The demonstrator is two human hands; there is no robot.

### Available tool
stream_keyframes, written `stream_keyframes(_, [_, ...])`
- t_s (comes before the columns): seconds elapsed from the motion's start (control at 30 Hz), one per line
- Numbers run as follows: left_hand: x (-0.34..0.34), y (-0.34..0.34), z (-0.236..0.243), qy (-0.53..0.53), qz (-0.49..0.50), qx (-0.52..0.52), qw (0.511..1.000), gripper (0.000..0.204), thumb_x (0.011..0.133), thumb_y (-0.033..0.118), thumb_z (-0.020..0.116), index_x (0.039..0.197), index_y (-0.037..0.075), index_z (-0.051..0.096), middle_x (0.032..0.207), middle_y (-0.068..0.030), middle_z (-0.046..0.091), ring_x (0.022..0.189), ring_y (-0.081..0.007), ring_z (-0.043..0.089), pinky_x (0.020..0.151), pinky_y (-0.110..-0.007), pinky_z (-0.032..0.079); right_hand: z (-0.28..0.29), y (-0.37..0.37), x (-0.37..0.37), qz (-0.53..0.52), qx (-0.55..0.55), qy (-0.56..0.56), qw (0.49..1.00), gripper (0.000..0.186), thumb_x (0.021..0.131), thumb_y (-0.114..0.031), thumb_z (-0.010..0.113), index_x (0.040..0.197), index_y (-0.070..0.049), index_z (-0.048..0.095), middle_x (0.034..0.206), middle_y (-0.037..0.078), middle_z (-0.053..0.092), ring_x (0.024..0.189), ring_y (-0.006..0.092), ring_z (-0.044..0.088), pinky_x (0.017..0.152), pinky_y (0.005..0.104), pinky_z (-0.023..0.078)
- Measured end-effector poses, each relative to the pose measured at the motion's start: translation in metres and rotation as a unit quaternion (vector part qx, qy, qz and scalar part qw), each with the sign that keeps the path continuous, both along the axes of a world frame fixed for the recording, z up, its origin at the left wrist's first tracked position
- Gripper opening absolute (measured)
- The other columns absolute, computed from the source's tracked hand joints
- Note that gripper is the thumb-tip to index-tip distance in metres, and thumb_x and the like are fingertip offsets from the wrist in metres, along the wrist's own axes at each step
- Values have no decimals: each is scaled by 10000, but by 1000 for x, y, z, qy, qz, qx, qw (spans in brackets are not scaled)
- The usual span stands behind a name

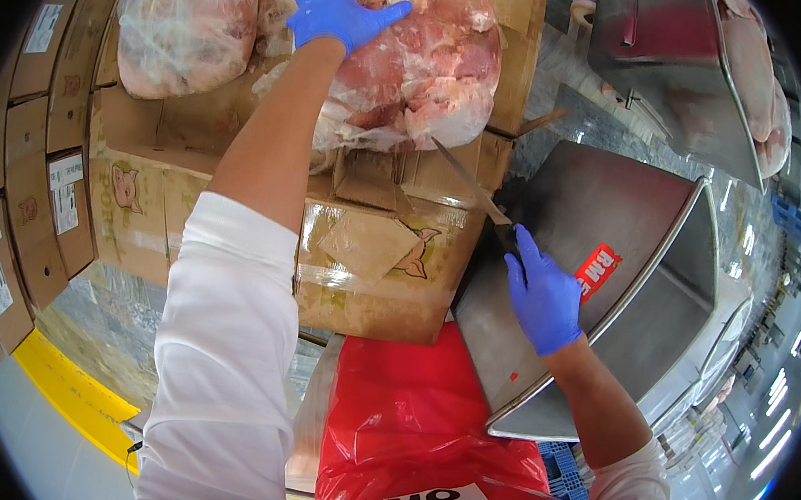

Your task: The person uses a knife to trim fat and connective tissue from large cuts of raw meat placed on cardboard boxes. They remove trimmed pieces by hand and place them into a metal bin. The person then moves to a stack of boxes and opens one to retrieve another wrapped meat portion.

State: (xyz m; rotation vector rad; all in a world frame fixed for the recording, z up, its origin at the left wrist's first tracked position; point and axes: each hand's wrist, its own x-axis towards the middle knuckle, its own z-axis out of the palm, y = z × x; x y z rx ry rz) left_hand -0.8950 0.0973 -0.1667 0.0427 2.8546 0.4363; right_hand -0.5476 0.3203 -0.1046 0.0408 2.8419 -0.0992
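That big, pink-red, plastic-draped block of meat (432, 66) by the right edge of the brown cardboard box (369, 308) looks heavy, firm and slippery, best taken from beneath at both ends. The blue-gloved left hand (343, 16) rests fingers-spread on its far left; the blue-gloved right hand (546, 293) grips a long steel knife (468, 180), tip at the meat's near edge.

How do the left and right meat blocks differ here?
The left meat block looks paler, under cloudy film; the right meat block looks redder. The left block has no hand on it; the right block has the left hand spread at its upper left and the tip of the knife near its lower edge. Both show plastic film.
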Motion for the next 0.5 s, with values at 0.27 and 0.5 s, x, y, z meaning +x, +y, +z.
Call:
stream_keyframes(0.27, [-17,-17,-50,66,-20,-22,997,996,709,871,596,1520,310,456,1581,-100,396,1408,-503,369,1088,-631,409,-18,-16,-90,75,-20,-62,995,411,972,-282,589,1345,-109,572,753,123,674,587,310,674,521,443,539])
stream_keyframes(0.5, [-8,-17,-23,90,-19,35,995,895,740,738,655,1439,191,540,1475,-166,501,1320,-452,499,1095,-538,427,-24,52,-146,181,-112,-173,962,457,944,-289,648,1364,-144,542,881,182,712,815,396,687,722,515,546])
